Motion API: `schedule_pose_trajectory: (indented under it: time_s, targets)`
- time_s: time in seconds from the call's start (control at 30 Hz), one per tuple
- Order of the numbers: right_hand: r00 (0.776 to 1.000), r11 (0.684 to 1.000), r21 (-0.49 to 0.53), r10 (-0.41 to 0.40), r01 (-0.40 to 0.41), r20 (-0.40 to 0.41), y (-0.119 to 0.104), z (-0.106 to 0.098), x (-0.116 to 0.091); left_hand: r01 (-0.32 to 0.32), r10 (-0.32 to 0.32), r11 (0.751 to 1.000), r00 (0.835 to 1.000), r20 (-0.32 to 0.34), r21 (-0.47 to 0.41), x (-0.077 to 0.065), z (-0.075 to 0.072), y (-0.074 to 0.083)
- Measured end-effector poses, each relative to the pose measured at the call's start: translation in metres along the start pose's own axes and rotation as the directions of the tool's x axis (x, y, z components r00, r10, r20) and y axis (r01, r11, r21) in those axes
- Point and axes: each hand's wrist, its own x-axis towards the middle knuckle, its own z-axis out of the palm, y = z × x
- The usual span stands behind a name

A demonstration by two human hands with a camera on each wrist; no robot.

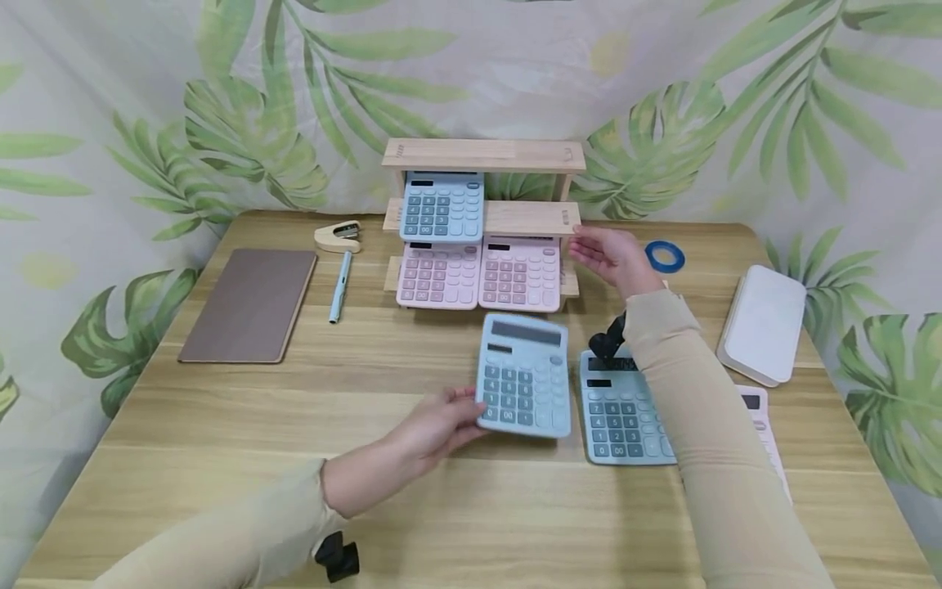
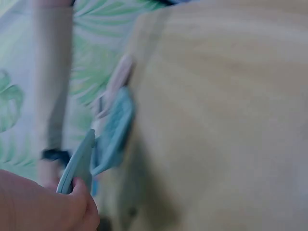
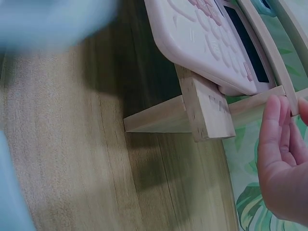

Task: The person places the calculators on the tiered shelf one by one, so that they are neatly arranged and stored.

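My left hand (image 1: 437,429) pinches a light blue calculator (image 1: 522,380) by its lower left corner, thumb on the front, tilted above the table. In the left wrist view, that calculator (image 2: 79,163) appears edge-on. At the right end of a tiered wooden rack (image 1: 533,217), the right hand (image 1: 611,254) grips the middle board; the right wrist view has fingers and thumb on either side of the board's end. Two pink calculators (image 1: 520,274) lean side by side on the lower tier. Above the left one, another blue calculator (image 1: 442,209) leans on the middle tier.
A blue calculator (image 1: 618,417) lies on the table, partly under my right arm, with a pale pink calculator (image 1: 761,417) beyond. Rightward are a white box (image 1: 761,323) and blue tape roll (image 1: 665,257). Leftward are a brown notebook (image 1: 250,307), pen (image 1: 340,286) and stapler (image 1: 338,237).
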Motion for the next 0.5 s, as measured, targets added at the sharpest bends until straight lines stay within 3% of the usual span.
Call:
schedule_pose_trajectory:
  time_s: [0.13,0.27,0.37,0.5]
  targets:
    - [1.0,1.0,0.003,0.002,-0.002,0.007,0.0,0.0,0.001,-0.07,0.07,0.997,0.997,0.03,-0.027,0.005,-0.003,0.043]
    - [1.0,1.0,-0.006,-0.006,0.006,0.005,0.0,-0.002,0.002,-0.101,0.101,0.981,0.995,-0.009,-0.167,0.028,0.002,0.083]
    - [1.0,0.999,-0.034,-0.014,0.014,-0.002,0.001,-0.001,0.002,-0.111,0.098,0.961,0.993,-0.066,-0.253,0.05,0.008,0.103]
    - [1.0,0.998,-0.064,-0.022,0.021,-0.013,0.001,0.0,0.002,-0.121,0.086,0.949,0.988,-0.131,-0.291,0.073,0.015,0.119]
